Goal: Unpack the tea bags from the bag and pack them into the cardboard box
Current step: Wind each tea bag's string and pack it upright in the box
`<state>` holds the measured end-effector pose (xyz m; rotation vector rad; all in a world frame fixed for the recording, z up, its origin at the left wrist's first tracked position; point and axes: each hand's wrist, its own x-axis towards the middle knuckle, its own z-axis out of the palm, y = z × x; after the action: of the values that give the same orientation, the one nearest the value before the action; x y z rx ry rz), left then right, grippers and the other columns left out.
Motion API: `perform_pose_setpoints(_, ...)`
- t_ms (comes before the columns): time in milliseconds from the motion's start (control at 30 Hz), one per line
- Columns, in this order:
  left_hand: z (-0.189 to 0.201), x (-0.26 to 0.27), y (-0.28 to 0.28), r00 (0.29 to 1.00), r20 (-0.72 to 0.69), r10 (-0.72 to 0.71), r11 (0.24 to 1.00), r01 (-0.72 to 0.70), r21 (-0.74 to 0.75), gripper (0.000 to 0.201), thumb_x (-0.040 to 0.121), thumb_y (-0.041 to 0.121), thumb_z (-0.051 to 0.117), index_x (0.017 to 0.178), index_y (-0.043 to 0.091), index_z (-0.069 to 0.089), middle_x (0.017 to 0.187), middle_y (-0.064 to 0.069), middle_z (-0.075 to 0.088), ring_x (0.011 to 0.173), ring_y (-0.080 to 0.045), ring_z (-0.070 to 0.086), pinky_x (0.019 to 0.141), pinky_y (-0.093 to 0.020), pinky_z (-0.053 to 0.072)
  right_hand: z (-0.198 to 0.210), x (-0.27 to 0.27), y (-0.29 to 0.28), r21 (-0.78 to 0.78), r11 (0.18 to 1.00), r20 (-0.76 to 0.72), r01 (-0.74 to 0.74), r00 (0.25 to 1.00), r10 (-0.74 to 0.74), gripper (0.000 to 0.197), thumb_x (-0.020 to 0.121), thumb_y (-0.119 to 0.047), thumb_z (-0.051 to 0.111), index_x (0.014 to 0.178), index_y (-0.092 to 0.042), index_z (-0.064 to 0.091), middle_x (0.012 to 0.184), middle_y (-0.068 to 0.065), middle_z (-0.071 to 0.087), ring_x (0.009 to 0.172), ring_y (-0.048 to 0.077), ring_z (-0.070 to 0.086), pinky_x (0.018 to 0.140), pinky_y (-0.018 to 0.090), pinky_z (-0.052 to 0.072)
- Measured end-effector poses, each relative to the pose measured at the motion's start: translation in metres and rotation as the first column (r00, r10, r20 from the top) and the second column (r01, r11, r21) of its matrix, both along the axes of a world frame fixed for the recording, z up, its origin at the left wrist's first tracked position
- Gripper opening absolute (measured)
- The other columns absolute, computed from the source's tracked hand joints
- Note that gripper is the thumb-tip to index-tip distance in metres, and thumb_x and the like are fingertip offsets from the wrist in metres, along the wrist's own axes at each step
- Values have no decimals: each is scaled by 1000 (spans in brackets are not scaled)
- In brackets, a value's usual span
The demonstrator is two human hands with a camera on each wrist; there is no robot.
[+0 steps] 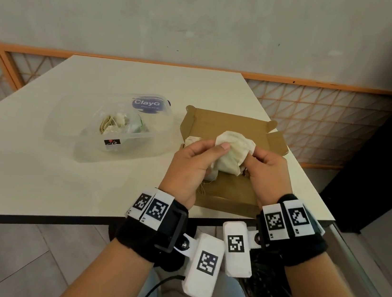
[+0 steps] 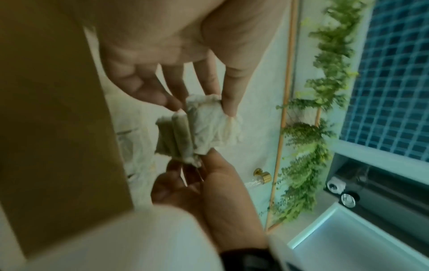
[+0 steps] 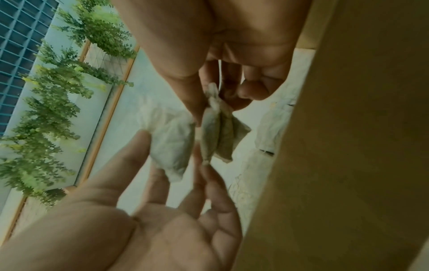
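Above the near half of the open box (image 1: 229, 130), both hands hold a small bunch of tea bags (image 1: 233, 153); the left hand (image 1: 191, 165) curls round them, thumb pressed on the front of the top bag; the right hand (image 1: 268, 169) pinches the bunch's right side with thumb and fingertips; the bags are pale cream, creased and soft, with a greenish-brown fill showing through the paper; in the left wrist view the bunch (image 2: 197, 128) shows several flat bags stacked edge-on, ragged at the rims; in the right wrist view one bag (image 3: 169, 143) stands a little apart from the others (image 3: 220, 132); a thin thread hangs from them toward the box floor; one more bag (image 1: 192, 140) lies in the box at its left wall, just behind the left thumb; the box is brown cardboard, shallow, its lid flap folded back on the far side and a side flap sticking out on the right; it sits at the table's (image 1: 36, 177) near right corner, close to both edges; to its left, a little apart, a clear plastic bag (image 1: 118, 128) lies slumped and open with more tea bags inside; bare tabletop stretches left and far of it.
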<state>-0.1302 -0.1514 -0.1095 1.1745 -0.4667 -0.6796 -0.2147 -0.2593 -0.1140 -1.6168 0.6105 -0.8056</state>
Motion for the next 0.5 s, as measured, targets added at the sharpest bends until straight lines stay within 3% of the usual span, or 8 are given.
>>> perform_pose_setpoints(67,-2,0,-3,999,-39,26,1000,-26,0,13,82,23,71,69,25,73,80,5,64,82,-14,51,64,-23,39,1,0,2,-6,1000,7,-8,1000,8,13,87,-18,63,91,-25,73,74,0,71,72,11,62,70,30,53)
perform_pose_setpoints(167,-5,3,-7,997,-47,56,998,-56,3,5,82,26,71,77,24,72,91,1,67,88,-13,59,68,-28,45,6,-2,5,-13,999,47,-48,998,49,13,87,-16,62,88,-25,72,78,2,72,79,19,64,78,36,53)
perform_pose_setpoints(267,-2,4,-8,997,-48,60,998,-59,5,2,82,25,71,84,25,71,89,2,68,82,-11,61,66,-25,47,11,-2,9,8,990,72,-143,987,142,14,87,-11,61,90,-21,71,86,3,73,85,18,66,81,31,54)
perform_pose_setpoints(367,0,6,-8,996,-72,61,998,-62,-13,16,82,21,70,98,19,68,88,1,68,77,-8,63,62,-20,47,13,-1,10,21,981,85,-191,978,189,12,85,-11,62,92,-16,71,91,10,72,86,19,66,82,31,54)
perform_pose_setpoints(500,2,11,-6,995,-100,-14,1000,15,9,8,88,24,63,87,17,68,84,-3,63,74,-12,58,62,-22,44,14,-1,9,26,978,83,-209,975,206,11,82,-22,67,87,-14,73,80,6,70,74,13,62,69,23,51)
